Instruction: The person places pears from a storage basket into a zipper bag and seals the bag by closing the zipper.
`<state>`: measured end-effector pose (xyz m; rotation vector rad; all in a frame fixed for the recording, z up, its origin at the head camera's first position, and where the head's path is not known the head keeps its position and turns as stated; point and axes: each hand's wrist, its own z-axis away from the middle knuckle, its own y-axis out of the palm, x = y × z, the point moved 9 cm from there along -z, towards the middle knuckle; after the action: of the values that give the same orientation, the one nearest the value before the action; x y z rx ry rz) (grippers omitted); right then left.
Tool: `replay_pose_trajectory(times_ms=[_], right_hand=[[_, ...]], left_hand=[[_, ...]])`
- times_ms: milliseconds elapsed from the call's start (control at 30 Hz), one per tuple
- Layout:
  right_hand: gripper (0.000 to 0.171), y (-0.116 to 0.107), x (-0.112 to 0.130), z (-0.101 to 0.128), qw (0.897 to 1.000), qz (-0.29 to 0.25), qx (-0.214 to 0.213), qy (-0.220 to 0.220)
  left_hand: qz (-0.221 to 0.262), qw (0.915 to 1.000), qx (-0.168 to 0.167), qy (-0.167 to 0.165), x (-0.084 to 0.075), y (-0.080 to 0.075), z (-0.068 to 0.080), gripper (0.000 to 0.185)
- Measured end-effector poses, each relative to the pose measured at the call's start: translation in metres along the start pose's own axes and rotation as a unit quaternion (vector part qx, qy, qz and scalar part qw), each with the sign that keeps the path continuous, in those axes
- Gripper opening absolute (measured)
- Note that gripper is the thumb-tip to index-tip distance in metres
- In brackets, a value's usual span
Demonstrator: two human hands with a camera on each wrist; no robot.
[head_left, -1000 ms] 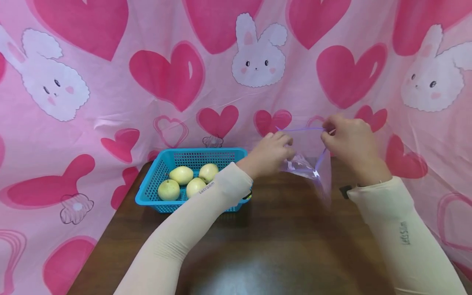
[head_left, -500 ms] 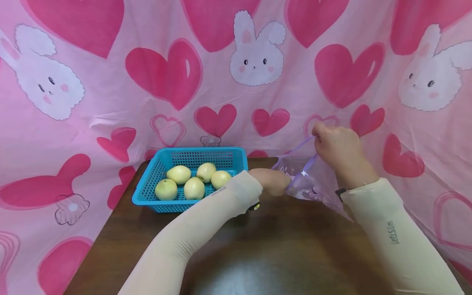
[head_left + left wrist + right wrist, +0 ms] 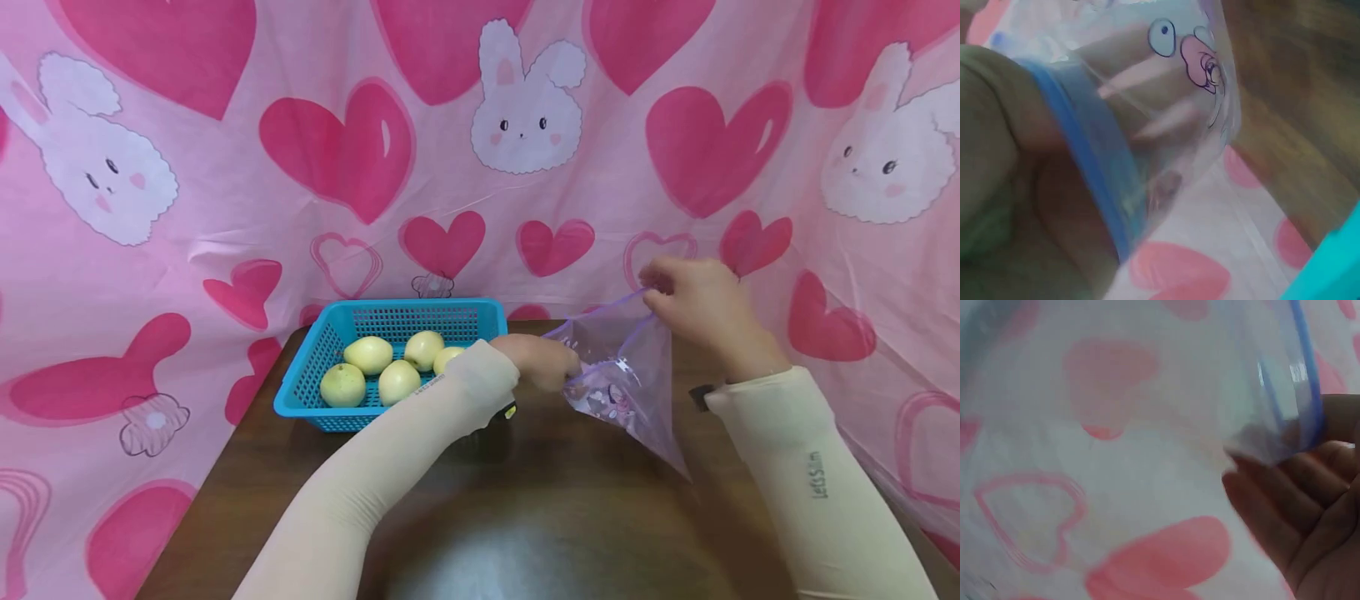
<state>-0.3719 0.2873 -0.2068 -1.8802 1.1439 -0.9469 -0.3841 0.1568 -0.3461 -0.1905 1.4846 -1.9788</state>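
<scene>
- Head view: right hand (image 3: 701, 304) has its fingertips pinched together on the upper rim of a clear zip bag (image 3: 626, 387), lifting that edge above the table (image 3: 525, 500).
- Left hand (image 3: 538, 360) sits at the bag's mouth, at about 9 o'clock from the bag; in the left wrist view the fingers (image 3: 1160, 134) show through the film, lying fairly straight and slightly apart inside the bag, with the blue zip strip running across the hand.
- Right wrist view: curled fingers (image 3: 1279, 519) hold the blue-edged rim — thumb not in view.
- Bag is see-through with a purple tint and a small cartoon print; it hangs slanted from the right hand, lower corner near the tabletop, right of centre.
- Blue basket (image 3: 307, 392) stands at 9 o'clock from the left hand, near the sleeve, with five yellow-green fruits (image 3: 368, 355) inside.
- Behind, at 12 o'clock — pink cloth (image 3: 225, 208) printed with hearts and rabbits.
</scene>
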Motion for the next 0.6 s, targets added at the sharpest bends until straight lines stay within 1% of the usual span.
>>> replay_pose_trajectory(times_ms=[33, 133, 167, 200, 267, 300, 367, 400, 433, 500, 600], right_hand=[[0.024, 0.002, -0.005, 0.000, 1.000, -0.024, 0.006, 0.008], [0.025, 0.006, -0.019, -0.001, 0.997, -0.078, 0.007, 0.018], [0.025, 0.008, -0.023, 0.000, 0.996, -0.087, 0.004, 0.020], [0.024, 0.009, -0.028, 0.000, 0.995, -0.096, -0.001, 0.025], [0.024, 0.012, -0.036, 0.001, 0.993, -0.113, -0.006, 0.035], [0.026, 0.014, -0.039, 0.001, 0.992, -0.121, -0.005, 0.040], [0.029, 0.021, -0.044, 0.002, 0.987, -0.150, 0.012, 0.052], [0.031, 0.026, -0.046, 0.002, 0.984, -0.166, 0.024, 0.056], [0.033, 0.030, -0.046, 0.002, 0.981, -0.181, 0.039, 0.056], [0.035, 0.039, -0.047, 0.002, 0.974, -0.212, 0.056, 0.050], [0.032, 0.047, -0.047, 0.003, 0.964, -0.257, 0.059, 0.015]], left_hand=[[0.004, 0.9999, -0.012, 0.011, 0.000, -0.005, 0.002, 0.027], [0.038, 0.9978, -0.052, 0.015, 0.003, -0.018, 0.007, 0.037], [0.049, 0.9970, -0.056, 0.021, 0.003, -0.020, 0.008, 0.040], [0.045, 0.9966, -0.061, 0.033, 0.002, -0.022, 0.009, 0.043], [0.051, 0.9949, -0.070, 0.052, 0.000, -0.025, 0.011, 0.038], [0.045, 0.9937, -0.073, 0.071, -0.003, -0.026, 0.011, 0.030], [0.032, 0.9912, -0.082, 0.100, -0.007, -0.027, 0.013, 0.016], [0.024, 0.9895, -0.093, 0.108, -0.007, -0.029, 0.014, 0.017], [0.024, 0.9880, -0.102, 0.114, -0.008, -0.030, 0.015, 0.021], [0.013, 0.9856, -0.119, 0.119, -0.007, -0.032, 0.016, 0.022], [0.003, 0.9832, -0.136, 0.121, -0.004, -0.034, 0.017, 0.018]])
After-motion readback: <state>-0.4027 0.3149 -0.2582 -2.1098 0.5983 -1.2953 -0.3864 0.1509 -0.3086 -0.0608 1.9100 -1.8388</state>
